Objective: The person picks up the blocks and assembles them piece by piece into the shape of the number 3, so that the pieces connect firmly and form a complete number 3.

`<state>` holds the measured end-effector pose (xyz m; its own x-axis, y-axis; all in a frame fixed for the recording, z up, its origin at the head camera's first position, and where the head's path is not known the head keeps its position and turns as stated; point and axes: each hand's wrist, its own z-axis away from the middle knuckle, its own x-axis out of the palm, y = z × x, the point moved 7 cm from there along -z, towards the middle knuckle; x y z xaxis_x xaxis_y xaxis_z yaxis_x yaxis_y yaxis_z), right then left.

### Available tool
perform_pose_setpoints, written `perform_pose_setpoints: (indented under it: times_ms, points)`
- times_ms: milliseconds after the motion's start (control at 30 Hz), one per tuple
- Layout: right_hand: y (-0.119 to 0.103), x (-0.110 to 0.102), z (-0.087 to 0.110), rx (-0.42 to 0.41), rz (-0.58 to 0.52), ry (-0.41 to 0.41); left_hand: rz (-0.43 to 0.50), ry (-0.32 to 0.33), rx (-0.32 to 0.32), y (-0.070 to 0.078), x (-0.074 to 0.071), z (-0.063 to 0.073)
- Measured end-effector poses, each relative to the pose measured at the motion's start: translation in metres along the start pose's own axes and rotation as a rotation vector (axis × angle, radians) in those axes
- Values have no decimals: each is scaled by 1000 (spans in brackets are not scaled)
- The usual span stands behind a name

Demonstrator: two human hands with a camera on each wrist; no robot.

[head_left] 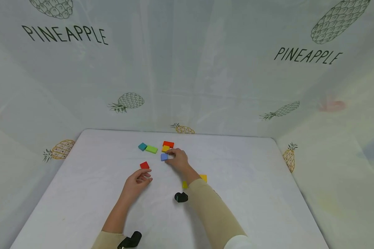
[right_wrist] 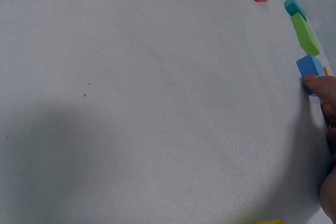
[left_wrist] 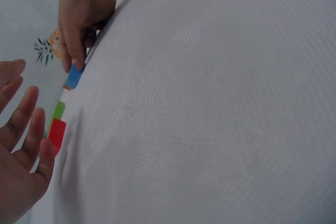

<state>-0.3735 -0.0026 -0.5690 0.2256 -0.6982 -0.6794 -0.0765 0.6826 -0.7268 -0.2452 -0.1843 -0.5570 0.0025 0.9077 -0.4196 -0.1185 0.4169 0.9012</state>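
Note:
My right hand [head_left: 179, 160] pinches a blue block [head_left: 164, 157] low over the table, its thumb lying on the block's near face in the right wrist view. Just behind the blue block are a small yellow-orange block [head_left: 165, 148] and a red-orange block [head_left: 168, 144]. My left hand [head_left: 137, 181] holds nothing; its fingers are loosely bent. Right beyond its fingertips lies a red block [head_left: 144, 165], which also shows beside the left fingers in the left wrist view as a red block [left_wrist: 58, 134].
Farther back on the white table [head_left: 252, 193], a teal block [head_left: 142, 146] touches a light green block [head_left: 151, 149]. Two yellow blocks, one the yellow block [head_left: 203, 178], are partly covered by the right forearm. A pineapple-print curtain [head_left: 205, 69] hangs behind the table.

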Motion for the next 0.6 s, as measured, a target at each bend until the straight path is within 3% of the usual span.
perform_pose_setpoints:
  times_ms: [233,600]
  points:
    - [1,-2,4,35,-36,-15,-4,7,1,2,2,3]
    - [0,-11,22,65,-201,-113,23,0,28,11,12,8]
